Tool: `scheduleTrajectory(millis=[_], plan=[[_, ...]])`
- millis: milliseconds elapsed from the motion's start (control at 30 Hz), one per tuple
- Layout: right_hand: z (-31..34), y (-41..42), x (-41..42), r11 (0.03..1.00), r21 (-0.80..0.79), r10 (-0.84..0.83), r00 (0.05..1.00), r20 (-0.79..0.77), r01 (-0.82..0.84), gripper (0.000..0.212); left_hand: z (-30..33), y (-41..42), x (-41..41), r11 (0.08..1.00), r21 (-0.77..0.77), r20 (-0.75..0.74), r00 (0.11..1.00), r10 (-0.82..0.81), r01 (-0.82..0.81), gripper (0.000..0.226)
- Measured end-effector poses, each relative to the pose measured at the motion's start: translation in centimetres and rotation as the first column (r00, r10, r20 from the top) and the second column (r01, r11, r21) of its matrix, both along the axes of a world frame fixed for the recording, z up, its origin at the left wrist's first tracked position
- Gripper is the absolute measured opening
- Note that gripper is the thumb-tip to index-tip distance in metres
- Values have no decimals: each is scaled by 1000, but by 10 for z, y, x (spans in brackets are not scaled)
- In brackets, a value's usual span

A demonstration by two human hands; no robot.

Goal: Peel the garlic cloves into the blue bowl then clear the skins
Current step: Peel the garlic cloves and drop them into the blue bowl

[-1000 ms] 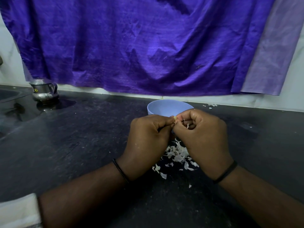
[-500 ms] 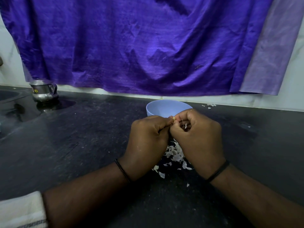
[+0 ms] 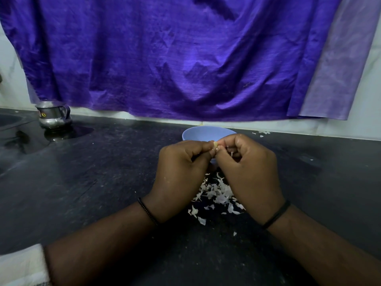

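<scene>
Reaching in from the near edge, two bare forearms cross the dark bench (image 3: 103, 182), with a white sleeve (image 3: 20, 265) showing at the lower left corner. Each wrist wears a thin black band. Between the wrists, a loose heap of white garlic skins (image 3: 216, 195) lies on the bench, with a few stray flakes nearer the camera.

Above that heap the left hand (image 3: 179, 182) and the right hand (image 3: 251, 176) meet, knuckles up and fingers curled. Both hold a clenched grip on one small garlic clove (image 3: 215, 145), pinched between thumbs and forefingers where the two hands touch; only a pale tip of it shows. A bit of pale skin sits among the curled fingers of the right hand.

Just behind the hands stands the blue bowl (image 3: 198, 134), its near wall partly hidden by the fingers. The clove is held close over the bowl's near rim. What lies inside the bowl cannot be seen from this angle.

Farther back on the right, a few more skin scraps (image 3: 261, 133) lie at the foot of the wall. Far left, a small steel pot (image 3: 53, 116) with a handle stands on the bench. Behind everything, a purple cloth (image 3: 175, 58) hangs down the white wall, almost reaching the bench.
</scene>
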State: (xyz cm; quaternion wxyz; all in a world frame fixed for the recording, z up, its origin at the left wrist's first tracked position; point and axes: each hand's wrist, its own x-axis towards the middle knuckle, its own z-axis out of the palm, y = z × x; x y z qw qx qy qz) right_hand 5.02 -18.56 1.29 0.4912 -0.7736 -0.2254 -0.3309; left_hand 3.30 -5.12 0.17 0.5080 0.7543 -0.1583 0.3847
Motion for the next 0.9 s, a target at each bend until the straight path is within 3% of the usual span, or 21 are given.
scheduleTrajectory(millis=[167,433,900], plan=[[3,-3,1,997,17,82,994,-74,-81,6,5,2,1,991,-114,-150,984,-93,76,12],[4,-9,2,993,-1,119,988,-96,-119,4,6,4,0,992,-95,-194,976,-99,82,13],[0,-5,5,988,-148,-26,997,74,37,5,1,4,1,996,-49,-203,976,-81,73,19]])
